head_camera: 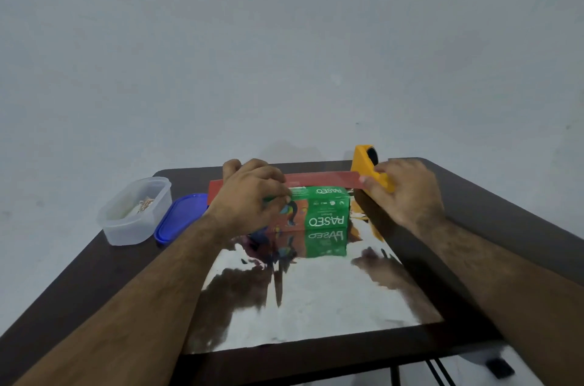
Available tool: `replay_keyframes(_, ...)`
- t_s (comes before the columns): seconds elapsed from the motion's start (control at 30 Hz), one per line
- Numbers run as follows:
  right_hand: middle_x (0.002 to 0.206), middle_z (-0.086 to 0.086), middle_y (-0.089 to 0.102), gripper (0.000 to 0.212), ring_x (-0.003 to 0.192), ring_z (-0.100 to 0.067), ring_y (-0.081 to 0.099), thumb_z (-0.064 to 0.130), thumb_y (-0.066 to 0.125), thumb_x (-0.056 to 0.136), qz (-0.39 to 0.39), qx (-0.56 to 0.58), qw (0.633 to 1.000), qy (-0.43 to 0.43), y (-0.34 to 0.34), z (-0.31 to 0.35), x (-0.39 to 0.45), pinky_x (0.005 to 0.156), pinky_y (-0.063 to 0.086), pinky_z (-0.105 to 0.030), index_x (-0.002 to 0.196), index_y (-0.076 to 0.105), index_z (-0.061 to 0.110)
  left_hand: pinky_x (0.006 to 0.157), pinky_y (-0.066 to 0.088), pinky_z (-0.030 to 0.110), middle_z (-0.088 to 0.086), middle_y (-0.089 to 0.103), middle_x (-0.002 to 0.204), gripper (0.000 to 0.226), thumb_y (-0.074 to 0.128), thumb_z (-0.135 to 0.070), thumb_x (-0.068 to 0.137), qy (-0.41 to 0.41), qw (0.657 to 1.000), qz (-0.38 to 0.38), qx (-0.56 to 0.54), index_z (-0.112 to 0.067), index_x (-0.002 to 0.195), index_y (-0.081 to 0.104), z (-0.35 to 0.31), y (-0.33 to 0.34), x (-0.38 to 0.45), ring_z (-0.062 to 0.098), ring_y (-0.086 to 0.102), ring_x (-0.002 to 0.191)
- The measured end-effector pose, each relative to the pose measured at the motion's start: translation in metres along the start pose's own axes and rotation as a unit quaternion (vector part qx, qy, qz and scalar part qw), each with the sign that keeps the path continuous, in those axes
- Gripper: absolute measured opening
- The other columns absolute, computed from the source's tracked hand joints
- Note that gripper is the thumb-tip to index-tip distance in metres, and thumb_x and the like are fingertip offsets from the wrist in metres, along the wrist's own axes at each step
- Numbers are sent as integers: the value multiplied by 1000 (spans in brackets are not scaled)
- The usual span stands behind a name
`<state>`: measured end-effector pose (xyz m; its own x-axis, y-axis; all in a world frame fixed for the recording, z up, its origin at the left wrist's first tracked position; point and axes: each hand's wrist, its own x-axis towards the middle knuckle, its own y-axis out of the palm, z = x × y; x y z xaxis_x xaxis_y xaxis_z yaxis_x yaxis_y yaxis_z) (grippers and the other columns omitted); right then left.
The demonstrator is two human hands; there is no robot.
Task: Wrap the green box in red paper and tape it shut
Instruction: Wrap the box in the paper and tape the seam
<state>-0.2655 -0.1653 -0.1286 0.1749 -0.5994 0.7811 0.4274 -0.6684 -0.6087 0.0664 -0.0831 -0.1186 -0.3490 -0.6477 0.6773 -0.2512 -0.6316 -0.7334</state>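
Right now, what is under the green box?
The green box stands on the shiny silver inner side of the wrapping paper, which mirrors it and lies on the dark table. The left hand covers the box's left end; the paper directly beneath is hidden.

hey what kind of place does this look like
Probably a home room used as a craft spot: a small dark table against a bare pale wall, with a clear plastic tub, its blue lid and a yellow tape dispenser on it.
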Motion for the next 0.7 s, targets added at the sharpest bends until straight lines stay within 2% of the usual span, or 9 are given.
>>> replay_keyframes(0.1,129,-5,72,71,122,-31,63,71,67,86,-2,79,985,150,-4,-37,-1,103,52,-44,130,71,16,92,28,44,-21,73,109,16,70,-44,86,-13,997,-56,-54,-35,94,80,-16,-3,8,9,58,112)
replay_keyframes(0.2,148,-8,62,100,137,-27,58,53,94,71,100,193,934,282,1,-60,-7,113,47,-41,153,52,14,94,26,39,-22,72,104,16,67,-42,88,-19,995,-44,-88,-35,96,78,-43,-10,30,6,58,108)
replay_keyframes(0.27,148,-8,62,103,136,-24,59,50,97,68,157,217,919,289,9,-68,-10,114,48,-41,153,53,13,95,27,39,-20,75,102,21,62,-44,88,-11,996,11,-84,-34,99,78,-63,-13,53,9,62,106)
replay_keyframes(0.37,133,-1,73,76,125,-18,67,41,95,74,164,241,921,257,18,-71,-7,109,53,-39,142,67,20,99,45,42,-19,76,93,24,61,-46,85,-57,987,79,-132,-33,94,78,-90,-5,96,10,70,98)
replay_keyframes(0.43,116,5,79,61,110,-12,73,33,95,77,154,275,914,254,21,-73,-3,104,57,-39,133,73,24,91,54,34,-20,73,82,16,68,-41,86,-106,973,101,-177,-31,90,79,-105,10,125,9,71,90)
replay_keyframes(0.5,111,8,79,62,104,-8,74,26,96,75,153,329,891,272,27,-79,-2,102,59,-41,133,73,25,81,54,29,-17,72,78,11,72,-27,90,-156,960,108,-206,-23,88,81,-120,28,154,10,70,86)
replay_keyframes(0.57,118,9,77,70,109,-9,73,24,96,75,161,354,881,268,33,-84,-2,103,59,-42,139,69,27,79,59,34,-6,74,82,14,71,-21,92,-220,940,136,-224,-14,85,80,-132,46,181,16,69,85)
replay_keyframes(0.67,126,13,73,78,114,-12,70,33,95,74,165,358,881,260,40,-85,-1,101,59,-46,145,63,36,68,52,36,3,65,83,21,67,-21,93,-284,921,216,-155,-15,73,66,-142,74,209,21,58,74)
replay_keyframes(0.7,128,14,72,78,115,-13,68,35,95,73,165,353,883,262,41,-92,0,98,60,-47,144,62,38,64,50,34,5,69,83,20,67,-20,92,-310,910,230,-150,-13,73,67,-151,86,219,22,58,71)
